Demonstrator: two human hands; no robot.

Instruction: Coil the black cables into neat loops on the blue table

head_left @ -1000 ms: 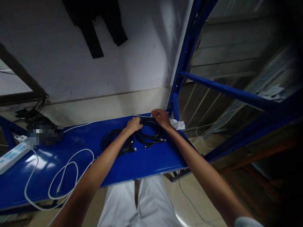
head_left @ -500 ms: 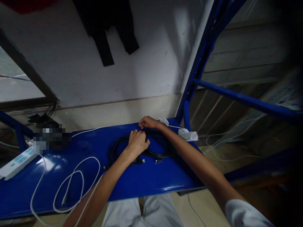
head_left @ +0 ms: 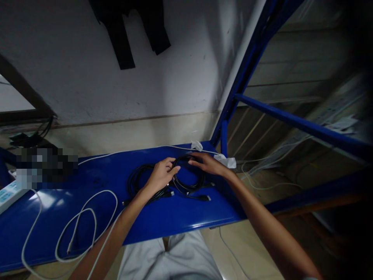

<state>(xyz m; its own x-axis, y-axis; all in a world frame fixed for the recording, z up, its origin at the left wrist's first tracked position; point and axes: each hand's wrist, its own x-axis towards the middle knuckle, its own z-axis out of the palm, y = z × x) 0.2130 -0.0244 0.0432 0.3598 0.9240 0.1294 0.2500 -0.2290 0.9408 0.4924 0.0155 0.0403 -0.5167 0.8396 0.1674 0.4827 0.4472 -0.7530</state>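
Observation:
Two coils of black cable lie side by side on the blue tabletop (head_left: 186,216). My left hand (head_left: 161,174) reaches over the left coil (head_left: 132,179), and its thumb and fingers close on the left side of the right coil (head_left: 189,189). At that coil's upper right, my right hand (head_left: 207,163) has its fingers curled round the cable. A dark cable plug (head_left: 205,198) points right below the right coil. Another plug end (head_left: 171,193) shows beneath my left hand, between the coils.
A white cable (head_left: 94,212) loops across the left side, near a white power strip (head_left: 8,196). Crumpled white pieces (head_left: 225,161) lie at the back right. Blue frame bars (head_left: 291,118) rise at the right; a wall (head_left: 180,93) stands behind.
My right hand has come down and right onto the right coil. My left hand has turned, its thumb and fingers now on that coil. The view has shifted slightly.

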